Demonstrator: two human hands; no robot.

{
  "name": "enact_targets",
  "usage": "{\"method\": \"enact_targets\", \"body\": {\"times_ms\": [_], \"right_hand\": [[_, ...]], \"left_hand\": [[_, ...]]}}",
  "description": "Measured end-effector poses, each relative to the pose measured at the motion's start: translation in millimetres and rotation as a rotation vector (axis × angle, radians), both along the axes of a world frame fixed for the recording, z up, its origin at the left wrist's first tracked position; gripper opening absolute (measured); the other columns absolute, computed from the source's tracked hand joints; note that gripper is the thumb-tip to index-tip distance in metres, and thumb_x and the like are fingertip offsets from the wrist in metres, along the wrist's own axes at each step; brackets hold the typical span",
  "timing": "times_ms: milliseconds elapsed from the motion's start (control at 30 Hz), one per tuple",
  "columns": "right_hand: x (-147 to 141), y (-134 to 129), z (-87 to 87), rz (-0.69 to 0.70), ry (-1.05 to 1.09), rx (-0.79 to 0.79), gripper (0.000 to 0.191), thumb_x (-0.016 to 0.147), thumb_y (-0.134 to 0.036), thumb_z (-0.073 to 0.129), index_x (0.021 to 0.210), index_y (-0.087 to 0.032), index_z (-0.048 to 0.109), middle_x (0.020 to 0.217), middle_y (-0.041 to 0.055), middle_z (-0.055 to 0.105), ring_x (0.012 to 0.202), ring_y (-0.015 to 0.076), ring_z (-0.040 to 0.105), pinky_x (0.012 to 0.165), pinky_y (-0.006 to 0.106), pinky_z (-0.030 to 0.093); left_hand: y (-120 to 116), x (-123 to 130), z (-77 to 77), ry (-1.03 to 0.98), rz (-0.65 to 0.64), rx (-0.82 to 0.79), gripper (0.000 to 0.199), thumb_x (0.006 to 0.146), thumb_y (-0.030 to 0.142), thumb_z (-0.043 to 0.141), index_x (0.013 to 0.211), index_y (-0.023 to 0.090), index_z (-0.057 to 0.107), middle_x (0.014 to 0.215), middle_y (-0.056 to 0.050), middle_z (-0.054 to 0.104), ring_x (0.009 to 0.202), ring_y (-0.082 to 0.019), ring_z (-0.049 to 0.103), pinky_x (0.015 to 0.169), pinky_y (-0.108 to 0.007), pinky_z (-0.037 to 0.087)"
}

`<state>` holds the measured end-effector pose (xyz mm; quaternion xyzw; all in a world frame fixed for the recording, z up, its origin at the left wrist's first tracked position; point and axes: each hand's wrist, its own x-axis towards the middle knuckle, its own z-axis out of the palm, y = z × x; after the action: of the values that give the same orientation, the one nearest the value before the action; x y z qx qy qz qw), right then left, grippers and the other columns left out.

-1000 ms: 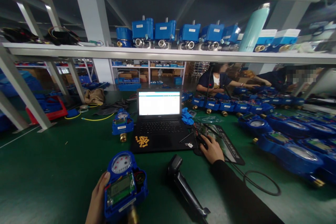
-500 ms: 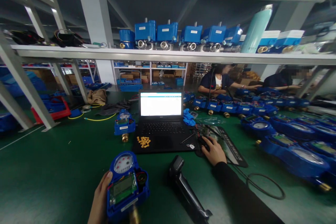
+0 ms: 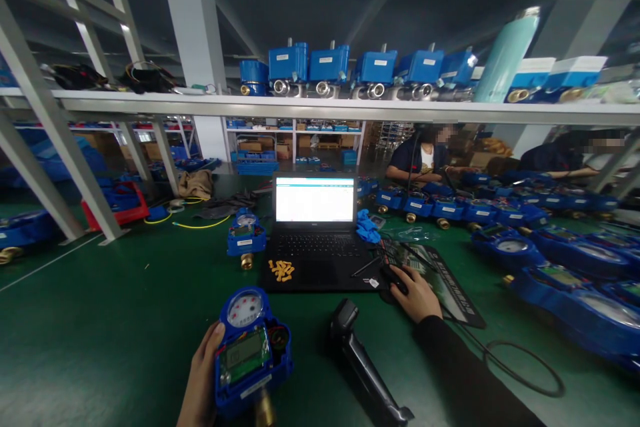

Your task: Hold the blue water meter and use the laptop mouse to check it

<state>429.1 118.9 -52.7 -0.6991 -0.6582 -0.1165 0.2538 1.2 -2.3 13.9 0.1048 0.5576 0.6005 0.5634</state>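
Observation:
My left hand [image 3: 201, 368] is closed around the left side of a blue water meter [image 3: 253, 353], tilted so its round dial and the small LCD on a green board face me. A brass fitting sticks out at its lower end. On a mouse pad [image 3: 453, 287], my right hand [image 3: 419, 297] rests over a black computer mouse [image 3: 399, 278], fingers curved on it. Between my hands a black barcode scanner [image 3: 363, 363] lies on the green table. Ahead of me stands an open laptop [image 3: 315, 247] with a bright, mostly white screen.
Small yellow pieces [image 3: 282, 271] lie on the laptop's palm rest. Another blue meter [image 3: 246, 239] stands left of the laptop. Many meters [image 3: 575, 300] fill the right side. A cable loop [image 3: 530, 367] lies near my right arm. Overhead, a shelf [image 3: 320, 107] holds blue units; co-workers sit beyond.
The whole view has shifted slightly, so things appear a little further right. My left hand still holds the water meter, and my right hand stays on the mouse.

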Motion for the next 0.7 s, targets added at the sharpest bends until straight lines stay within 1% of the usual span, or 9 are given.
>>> {"method": "enact_targets", "body": {"times_ms": [133,300,467,600,700], "right_hand": [[1.0,0.5,-1.9,0.009,-0.006,0.017,0.041,0.084,-0.034,0.051,0.123,-0.028,0.060,0.126,0.0085,0.056,0.105,0.0249,0.059,0.088,0.040,0.052],[1.6,0.7,-1.8,0.015,-0.014,0.006,0.042,0.085,-0.034,0.049,0.124,-0.027,0.060,0.126,0.0094,0.055,0.107,0.0252,0.059,0.089,0.039,0.051],[0.6,0.3,-0.7,0.013,-0.014,-0.007,0.042,0.085,-0.035,0.049,0.124,-0.027,0.060,0.126,0.0090,0.056,0.106,0.0253,0.059,0.089,0.039,0.051],[0.2,0.5,-1.1,0.010,-0.007,0.004,0.042,0.084,-0.034,0.049,0.124,-0.028,0.060,0.126,0.0086,0.056,0.106,0.0252,0.059,0.089,0.040,0.051],[-0.3,0.3,-0.5,0.018,-0.007,0.011,0.042,0.084,-0.034,0.049,0.124,-0.026,0.060,0.126,0.0097,0.056,0.106,0.0258,0.059,0.089,0.040,0.051]], "left_hand": [[-0.6,-0.2,0.0,0.031,0.010,0.032,0.044,0.090,0.027,0.054,0.131,0.011,0.049,0.099,-0.012,0.069,0.089,-0.024,0.067,0.077,-0.032,0.054],[-0.3,-2.8,-3.1,0.015,-0.019,0.038,0.054,0.087,0.031,0.059,0.135,0.012,0.045,0.098,-0.013,0.069,0.086,-0.026,0.067,0.072,-0.034,0.055],[0.4,0.2,0.8,0.038,0.051,0.013,0.047,0.087,0.026,0.057,0.131,0.011,0.049,0.097,-0.011,0.069,0.082,-0.024,0.068,0.075,-0.033,0.054],[1.7,-1.3,-3.2,0.034,0.005,0.040,0.049,0.086,0.029,0.059,0.131,0.010,0.049,0.098,-0.012,0.069,0.082,-0.026,0.068,0.076,-0.035,0.055],[1.6,-2.1,-5.3,0.029,0.001,0.036,0.050,0.087,0.029,0.058,0.133,0.011,0.046,0.099,-0.013,0.068,0.083,-0.026,0.068,0.074,-0.035,0.055]]}}
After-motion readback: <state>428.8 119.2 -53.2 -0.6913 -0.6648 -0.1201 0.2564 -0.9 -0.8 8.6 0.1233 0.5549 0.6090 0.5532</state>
